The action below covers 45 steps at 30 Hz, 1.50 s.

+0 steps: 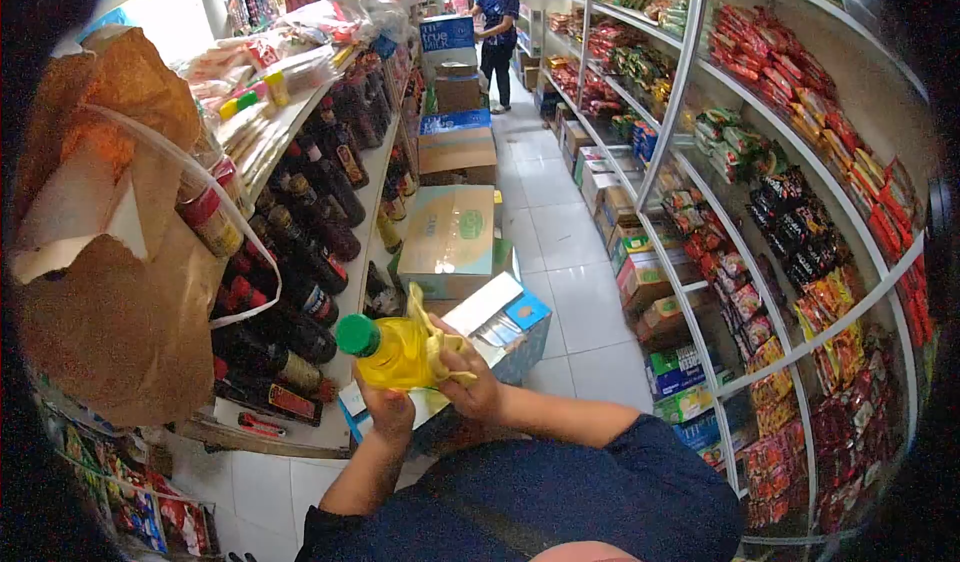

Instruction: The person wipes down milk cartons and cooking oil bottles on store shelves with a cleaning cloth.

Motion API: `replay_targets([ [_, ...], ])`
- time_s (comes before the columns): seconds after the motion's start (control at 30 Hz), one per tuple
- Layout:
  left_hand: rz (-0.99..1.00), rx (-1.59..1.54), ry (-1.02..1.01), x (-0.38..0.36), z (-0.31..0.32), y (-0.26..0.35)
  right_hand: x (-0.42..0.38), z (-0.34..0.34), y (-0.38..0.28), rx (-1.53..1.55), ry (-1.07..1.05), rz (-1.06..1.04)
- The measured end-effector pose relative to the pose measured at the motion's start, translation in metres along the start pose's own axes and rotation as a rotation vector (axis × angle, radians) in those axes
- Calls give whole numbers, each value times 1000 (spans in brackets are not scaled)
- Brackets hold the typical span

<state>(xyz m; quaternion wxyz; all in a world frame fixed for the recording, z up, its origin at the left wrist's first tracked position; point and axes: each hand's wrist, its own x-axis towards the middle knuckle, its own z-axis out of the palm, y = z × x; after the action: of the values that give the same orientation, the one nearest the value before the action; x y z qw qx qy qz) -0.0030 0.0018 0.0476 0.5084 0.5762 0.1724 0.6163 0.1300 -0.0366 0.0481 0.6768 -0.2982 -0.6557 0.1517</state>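
A bottle of yellow oil (392, 350) with a green cap is held tilted in front of my chest, its cap toward the left. My left hand (388, 409) is closed around its underside. On the right side, my right hand (474, 387) presses a yellow cloth (436, 347) against the bottle; part of the cloth sticks up above the fingers. Below and behind the hands is an opened blue and white carton (510, 312). Dark sauce bottles (300, 297) stand in rows on the shelf to the left.
A large brown paper bag (110, 232) bulges at the left. Stacked cardboard boxes (450, 227) line the tiled aisle (545, 222). Shelves of red noodle packets (770, 52) run along the right. Another person (497, 22) stands by boxes at the far end.
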Motion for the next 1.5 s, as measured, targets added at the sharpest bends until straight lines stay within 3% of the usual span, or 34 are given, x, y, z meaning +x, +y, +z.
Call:
replay_targets([
  [0.03, -6, 19, 19, -5, 0, -3, -20, 3, 6, 69, 24, 133],
  [0.07, 5, 74, 48, -4, 14, 9, -46, 1, 24, -70, 13, 243],
  [0.17, -6, 91, 54, 2, 21, 13, -74, 7, 54, 339, 111, 757],
  [0.2, 22, 128, 44, 4, 26, 14, -44, 6, 26, 340, 181, 918],
  [0.3, -111, 195, -37, 7, 15, 10, 16, 2, -34, 550, 258, 786],
  [0.33, -170, 105, -63, 9, 16, 15, 18, -2, -27, 606, 159, 568],
  [0.43, -66, 195, -61, 2, 10, 14, 32, -1, -39, 413, -9, 185],
  [0.47, -81, 190, -12, -4, 8, 10, 19, 0, -26, 160, -33, 72],
  [0.57, -37, 164, -49, -13, 12, 21, -32, 1, 6, 93, -12, 227],
  [0.6, -71, 161, -30, -19, 13, 21, -76, 11, 39, 308, 62, 458],
  [0.7, -9, 240, -69, -32, 13, 11, -71, 4, 21, 194, 100, 512],
  [0.73, 88, 229, -126, -33, 9, 3, -58, 0, 11, 132, 79, 415],
  [0.83, 25, 248, -163, -38, 18, 18, -11, -9, -19, 89, 101, 149],
  [0.93, 91, 260, -112, -44, 7, 2, -11, -9, -19, 82, 90, -55],
  [1.0, 90, 206, -94, -41, 8, 4, -30, -16, -4, -137, -218, -10],
  [1.1, 107, 281, -38, -33, 5, 3, -74, -6, 4, 600, -150, 648],
  [1.2, -20, 273, -50, -20, 22, 20, -82, -8, 28, 780, -62, 799],
  [1.3, 32, 139, -83, -19, 27, 20, -29, -26, 11, -828, -470, -317],
  [1.37, 69, -45, -41, -20, 28, 17, -32, -14, 34, -515, -213, -305],
  [1.43, 20, 87, -58, -21, 20, 20, -16, 1, 17, -296, 26, -246],
  [1.47, -24, 157, -44, -22, 18, 25, -20, 0, 13, -399, -25, -192],
  [1.5, -67, 225, -35, -22, 15, 28, -25, 3, 10, -161, -59, -43],
])
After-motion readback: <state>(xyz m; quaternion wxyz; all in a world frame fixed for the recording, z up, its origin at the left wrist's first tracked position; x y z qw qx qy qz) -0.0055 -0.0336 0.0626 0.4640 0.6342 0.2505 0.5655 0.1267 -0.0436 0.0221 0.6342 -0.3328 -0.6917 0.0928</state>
